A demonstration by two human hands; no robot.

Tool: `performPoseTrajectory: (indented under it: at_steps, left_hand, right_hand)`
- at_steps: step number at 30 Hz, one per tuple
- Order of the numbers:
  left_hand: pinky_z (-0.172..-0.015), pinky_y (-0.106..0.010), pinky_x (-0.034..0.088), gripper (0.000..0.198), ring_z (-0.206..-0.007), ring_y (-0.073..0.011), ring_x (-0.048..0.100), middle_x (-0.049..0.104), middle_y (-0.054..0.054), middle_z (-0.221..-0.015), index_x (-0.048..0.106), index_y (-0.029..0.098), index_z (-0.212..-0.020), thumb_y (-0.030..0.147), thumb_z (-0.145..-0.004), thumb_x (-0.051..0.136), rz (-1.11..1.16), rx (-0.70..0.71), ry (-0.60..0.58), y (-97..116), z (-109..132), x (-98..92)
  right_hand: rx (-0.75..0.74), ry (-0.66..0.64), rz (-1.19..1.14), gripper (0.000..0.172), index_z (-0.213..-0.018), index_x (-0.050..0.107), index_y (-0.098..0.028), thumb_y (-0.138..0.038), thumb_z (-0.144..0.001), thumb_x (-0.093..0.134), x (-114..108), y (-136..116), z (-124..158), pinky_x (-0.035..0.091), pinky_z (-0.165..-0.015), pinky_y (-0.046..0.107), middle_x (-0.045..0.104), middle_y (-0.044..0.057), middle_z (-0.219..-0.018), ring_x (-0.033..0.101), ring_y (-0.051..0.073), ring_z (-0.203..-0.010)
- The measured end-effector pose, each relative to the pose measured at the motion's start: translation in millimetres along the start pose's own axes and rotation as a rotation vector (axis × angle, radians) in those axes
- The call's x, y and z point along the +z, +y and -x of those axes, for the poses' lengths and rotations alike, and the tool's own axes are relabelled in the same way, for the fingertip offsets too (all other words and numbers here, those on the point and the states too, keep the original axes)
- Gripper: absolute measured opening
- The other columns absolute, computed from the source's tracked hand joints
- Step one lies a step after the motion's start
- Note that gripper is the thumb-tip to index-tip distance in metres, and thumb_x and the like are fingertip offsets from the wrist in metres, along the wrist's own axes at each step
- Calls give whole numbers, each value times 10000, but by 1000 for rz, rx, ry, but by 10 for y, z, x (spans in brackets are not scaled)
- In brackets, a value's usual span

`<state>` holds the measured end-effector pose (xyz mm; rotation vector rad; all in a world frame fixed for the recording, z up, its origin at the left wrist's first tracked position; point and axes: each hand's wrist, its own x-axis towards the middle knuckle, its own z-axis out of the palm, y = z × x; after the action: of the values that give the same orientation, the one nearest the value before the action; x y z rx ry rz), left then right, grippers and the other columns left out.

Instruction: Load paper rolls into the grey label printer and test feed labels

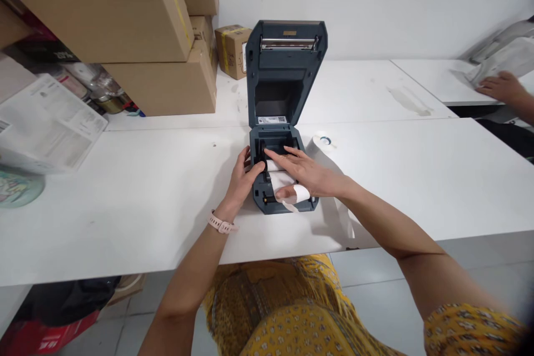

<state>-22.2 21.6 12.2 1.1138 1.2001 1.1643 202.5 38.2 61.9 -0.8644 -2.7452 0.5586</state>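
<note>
A dark blue-grey label printer stands on the white table with its lid raised. My left hand is closed round the printer's left wall, thumb over the edge into the bay, fingers along the outside. Inside the bay lies a roll of white label paper, mostly covered by my right hand. That hand's index finger stretches across the roll, and its thumb holds the loose paper strip, which curls over the printer's front. Behind my right wrist, a second label roll rests on the table, its paper trailing toward the front edge.
Cardboard boxes are stacked at the back left, with a small taped box beside them. A white package and a greenish jar sit far left. Another person's hand touches a blurred grey-white bag at far right.
</note>
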Motion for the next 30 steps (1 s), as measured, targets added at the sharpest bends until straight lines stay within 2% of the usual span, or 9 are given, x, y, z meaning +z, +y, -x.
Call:
performPoseTrajectory:
  at_steps: [6, 8, 10, 12, 15, 18, 21, 25, 30]
  left_hand:
    - [-1198, -497, 461, 813, -1486, -351, 509, 467, -134, -1661, 424, 263, -1585, 492, -880, 757, -22, -40, -24, 5, 25, -26]
    - [-1219, -525, 430, 831, -1512, -368, 474, 439, -141, -1680, 423, 259, -1589, 509, -875, 767, -111, 31, 20, 36, 86, -35]
    - [-1246, -544, 387, 693, -1513, -361, 469, 497, -139, -1640, 519, 243, -1517, 481, -905, 740, -255, 250, 101, 88, 183, -29]
    - [-1253, -539, 380, 412, -1440, -329, 551, 659, -115, -1474, 668, 240, -1336, 402, -958, 671, -406, 550, 121, 138, 291, -6]
    - [-1232, -555, 409, 230, -1235, -295, 699, 806, -70, -1180, 759, 252, -1121, 319, -977, 593, -580, 923, -39, 153, 401, 49]
    - [-1236, -604, 394, 329, -1158, -294, 742, 831, -80, -1143, 737, 217, -1229, 327, -965, 575, -669, 1122, -188, 100, 418, 79]
    - [-1246, -618, 379, 386, -1182, -293, 745, 836, -94, -1151, 705, 189, -1308, 302, -981, 532, -691, 1152, -229, 59, 394, 61]
    - [-1234, -623, 403, 308, -1151, -289, 767, 844, -82, -1131, 758, 215, -1179, 288, -980, 535, -678, 1144, -254, 76, 379, 19]
    - [-1175, -610, 476, 216, -1066, -280, 796, 856, -73, -1051, 767, 212, -1034, 279, -965, 573, -664, 1180, -214, 104, 378, 25]
  right_hand:
    - [-12, 7, -25, 1060, -1734, 21, -221, -672, -975, 607, 44, -4, -33, 211, -1345, 638, 466, 199, -1672, 393, 358, -1595]
    - [-2, 19, -29, 1074, -1734, 8, -245, -667, -966, 628, 59, -1, -34, 215, -1347, 630, 447, 178, -1689, 356, 354, -1615]
    - [29, 27, -23, 1093, -1734, 16, -233, -667, -954, 647, 76, 9, -28, 223, -1339, 649, 477, 185, -1668, 311, 374, -1631]
    - [57, 33, -18, 1105, -1734, 26, -198, -668, -951, 649, 99, 23, -23, 231, -1328, 670, 528, 202, -1625, 292, 393, -1635]
    - [22, 57, -21, 1060, -1727, -25, -159, -626, -1001, 591, 135, 45, -30, 235, -1331, 651, 653, 195, -1494, 464, 359, -1550]
    - [-32, 102, -32, 1056, -1725, -66, -205, -604, -1005, 595, 138, 53, -49, 226, -1343, 624, 663, 156, -1487, 625, 324, -1406]
    - [-26, 62, -84, 1057, -1733, -7, -251, -609, -979, 642, 67, 53, -43, 219, -1344, 621, 437, 157, -1700, 472, 367, -1543]
    - [32, -67, -186, 1166, -1733, 101, -280, -654, -862, 780, -114, 77, 51, 212, -1337, 626, 258, 120, -1787, 186, 429, -1657]
    - [34, -89, -256, 1152, -1714, 199, -345, -550, -808, 880, -265, 139, 210, 155, -1360, 579, 317, 73, -1771, 234, 378, -1654]
